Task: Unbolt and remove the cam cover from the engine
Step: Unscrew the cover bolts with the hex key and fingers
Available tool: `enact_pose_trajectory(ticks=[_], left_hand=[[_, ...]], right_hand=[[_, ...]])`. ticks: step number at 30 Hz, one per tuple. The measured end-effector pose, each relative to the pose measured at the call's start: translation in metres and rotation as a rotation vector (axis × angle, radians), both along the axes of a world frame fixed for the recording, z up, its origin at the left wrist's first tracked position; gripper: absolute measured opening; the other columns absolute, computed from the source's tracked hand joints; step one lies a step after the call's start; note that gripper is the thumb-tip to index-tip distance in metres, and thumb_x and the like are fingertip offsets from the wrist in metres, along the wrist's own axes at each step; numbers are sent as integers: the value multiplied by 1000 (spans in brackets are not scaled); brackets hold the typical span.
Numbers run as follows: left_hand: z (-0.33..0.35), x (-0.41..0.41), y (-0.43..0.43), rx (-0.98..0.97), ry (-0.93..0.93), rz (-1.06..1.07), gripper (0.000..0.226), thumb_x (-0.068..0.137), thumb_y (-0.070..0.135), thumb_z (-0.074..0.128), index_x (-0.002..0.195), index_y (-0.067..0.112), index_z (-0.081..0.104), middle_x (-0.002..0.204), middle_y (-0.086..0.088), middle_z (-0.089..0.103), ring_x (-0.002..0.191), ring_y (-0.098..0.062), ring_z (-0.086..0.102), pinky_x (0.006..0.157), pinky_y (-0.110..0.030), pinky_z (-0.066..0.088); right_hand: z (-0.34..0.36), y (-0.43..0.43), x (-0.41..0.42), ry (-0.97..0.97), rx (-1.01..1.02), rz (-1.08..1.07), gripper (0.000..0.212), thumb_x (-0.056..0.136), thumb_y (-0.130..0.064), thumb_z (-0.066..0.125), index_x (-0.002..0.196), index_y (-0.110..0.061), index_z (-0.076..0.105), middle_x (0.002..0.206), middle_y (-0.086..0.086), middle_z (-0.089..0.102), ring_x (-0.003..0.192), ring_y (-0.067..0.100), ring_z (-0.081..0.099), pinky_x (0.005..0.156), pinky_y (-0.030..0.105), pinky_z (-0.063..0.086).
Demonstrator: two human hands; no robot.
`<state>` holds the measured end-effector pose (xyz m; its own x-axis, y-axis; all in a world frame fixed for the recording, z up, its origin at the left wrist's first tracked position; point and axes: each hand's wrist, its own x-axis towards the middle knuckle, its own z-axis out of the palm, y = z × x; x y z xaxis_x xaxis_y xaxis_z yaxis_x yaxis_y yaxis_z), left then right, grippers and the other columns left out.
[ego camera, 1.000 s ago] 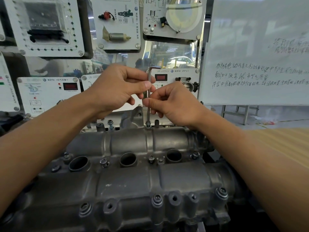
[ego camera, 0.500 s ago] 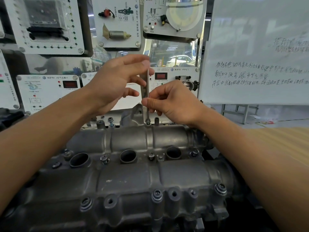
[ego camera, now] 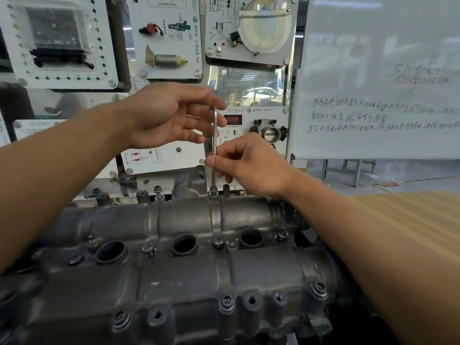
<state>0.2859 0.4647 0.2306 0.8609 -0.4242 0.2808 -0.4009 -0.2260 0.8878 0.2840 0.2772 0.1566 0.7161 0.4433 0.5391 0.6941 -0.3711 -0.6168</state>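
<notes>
Spanning the lower half of the view, the cam cover (ego camera: 199, 270) lies horizontally in front of the person, with its grey cast body running left to right. Three round wells (ego camera: 185, 244) open along its centre line. Bolts sit in several bosses along the near edge (ego camera: 226, 303), and a middle-row bolt (ego camera: 149, 250) stands proud of its seat.

At the far edge, near the centre, a hex key (ego camera: 214, 130) stands upright with its lower tip seated in the far-edge bolt (ego camera: 213, 192). The right hand (ego camera: 251, 168) pinches the shank of the key between thumb and curled fingers, about halfway up its length. The left hand (ego camera: 164, 118) is above and to the left, with its fingers straight and spread. Its fingertips (ego camera: 219, 103) are just beside the top of the key; whether they touch it cannot be determined. The two hands are close together but apart.

Behind the cover, white training panels (ego camera: 171, 33) carry mounted components, including a throttle body (ego camera: 270, 131). Small loose fasteners (ego camera: 127, 181) lie on the ledge below the panels. A whiteboard (ego camera: 373, 70) with handwritten lines stands at the right.
</notes>
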Motion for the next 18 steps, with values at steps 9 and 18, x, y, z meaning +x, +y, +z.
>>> enact_pose_trajectory(ticks=[9,18], left_hand=[[-37,10,5,-359,-115,120,27,100,36,53,87,21,72,73,2,69,58,-11,61,48,-21,44],[-39,0,-3,-284,-198,44,28,81,45,68,64,22,68,66,2,64,61,-10,58,49,-21,45]], right_hand=[[0,3,-1,13,-32,-13,27,98,-16,61,77,0,69,58,-3,59,44,-1,47,51,13,39],[0,4,-4,12,-54,-54,29,98,-15,61,73,-1,65,56,-3,58,44,1,47,49,16,40]])
